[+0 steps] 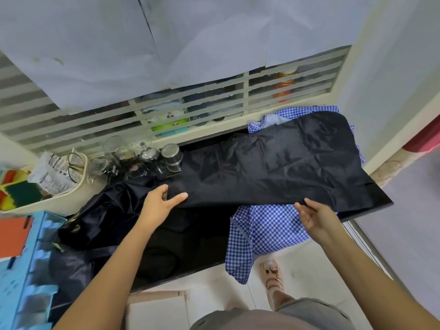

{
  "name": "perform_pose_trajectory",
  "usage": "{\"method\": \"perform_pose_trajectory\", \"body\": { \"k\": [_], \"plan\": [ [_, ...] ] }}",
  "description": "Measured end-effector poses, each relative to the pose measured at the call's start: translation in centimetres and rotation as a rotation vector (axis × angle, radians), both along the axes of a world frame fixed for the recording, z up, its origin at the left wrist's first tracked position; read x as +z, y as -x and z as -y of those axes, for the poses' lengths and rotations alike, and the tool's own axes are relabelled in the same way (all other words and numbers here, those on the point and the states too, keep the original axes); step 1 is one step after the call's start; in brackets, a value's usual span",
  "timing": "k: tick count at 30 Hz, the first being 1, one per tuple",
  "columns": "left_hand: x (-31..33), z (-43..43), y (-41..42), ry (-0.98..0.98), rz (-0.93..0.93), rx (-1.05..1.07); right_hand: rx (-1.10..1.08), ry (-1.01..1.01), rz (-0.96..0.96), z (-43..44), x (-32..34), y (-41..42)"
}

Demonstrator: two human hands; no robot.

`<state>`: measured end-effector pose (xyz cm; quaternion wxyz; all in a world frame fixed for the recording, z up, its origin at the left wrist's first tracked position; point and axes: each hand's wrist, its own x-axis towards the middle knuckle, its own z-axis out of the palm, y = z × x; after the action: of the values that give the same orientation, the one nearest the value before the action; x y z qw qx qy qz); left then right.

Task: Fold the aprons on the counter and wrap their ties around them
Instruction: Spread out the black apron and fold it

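dark apron spread flat across the black counter, its right end lying over a blue checked apron that hangs off the counter's front edge. left hand pinches the near-left hem, thumb on top, fingers curled under. right hand holds the near-right hem, palm up, fingers loosely curled at the cloth edge. second dark apron bunched at the left, beside a cream tray. glass jars stand just beside the spread apron's far-left corner.
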<state>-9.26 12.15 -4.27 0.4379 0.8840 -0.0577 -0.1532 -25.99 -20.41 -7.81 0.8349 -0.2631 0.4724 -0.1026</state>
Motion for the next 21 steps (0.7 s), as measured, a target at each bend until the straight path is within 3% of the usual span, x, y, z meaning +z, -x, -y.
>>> {"method": "perform_pose_trajectory", "body": {
  "k": [3,6,8,10,15,17,19,21],
  "plan": [
    [-0.7,-1.2,1.4,-0.021,-0.184,-0.068,-0.028,-0.082,0.001,0.4,-0.9,0.6],
    [-1.5,-1.3,2.3,-0.102,-0.142,-0.074,-0.032,-0.108,0.018,0.7,-1.1,0.3],
    [-1.2,-0.3,1.9,-0.057,-0.08,-0.034,-0.045,-0.107,0.049,1.0,-0.3,-0.5],
    [0.1,1.4,0.2,0.017,0.053,0.03,-0.095,-0.135,0.108,1.2,0.9,-1.3],
    [5.6,4.3,-2.9,0.152,0.635,0.205,-0.154,-0.195,0.38,0.6,3.6,-1.5],
    [5.9,4.3,-2.1,0.167,0.73,0.259,-0.159,-0.187,0.471,0.7,3.3,-1.0],
    [3.4,3.7,-0.4,0.166,0.676,0.329,-0.161,-0.139,0.41,0.4,2.2,-0.3],
    [-0.8,2.7,1.9,0.233,0.451,0.51,-0.178,-0.119,0.249,0.0,0.3,0.2]
  ]
}}
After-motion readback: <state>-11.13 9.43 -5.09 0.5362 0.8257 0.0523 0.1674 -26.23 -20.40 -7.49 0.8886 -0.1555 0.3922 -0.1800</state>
